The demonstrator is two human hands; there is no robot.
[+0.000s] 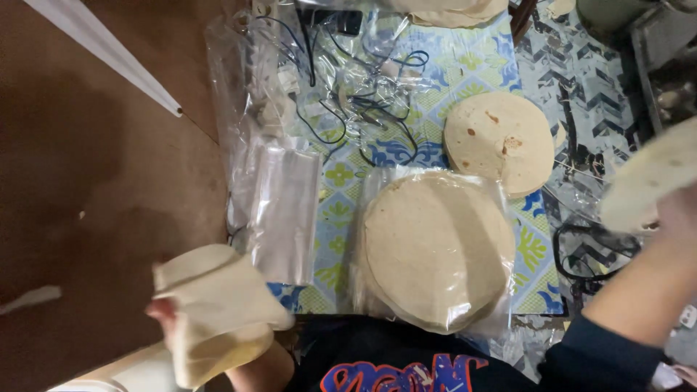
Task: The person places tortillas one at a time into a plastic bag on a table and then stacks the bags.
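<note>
Raising left hand [168, 319] gripping folded tortillas [218, 312]

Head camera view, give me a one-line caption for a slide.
Both hands lift tortillas, left hand and right hand, above a bagged tortilla stack on a patterned cloth.

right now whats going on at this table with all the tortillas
A person stands over a patterned table, holding flatbreads in both hands. The left hand grips a folded bunch of tortillas low at the table's near edge. The right hand lifts a single tortilla off to the side. On the table lie a stack of tortillas inside a clear plastic bag, an unbagged stack behind it, and a pile of empty clear bags.
</note>
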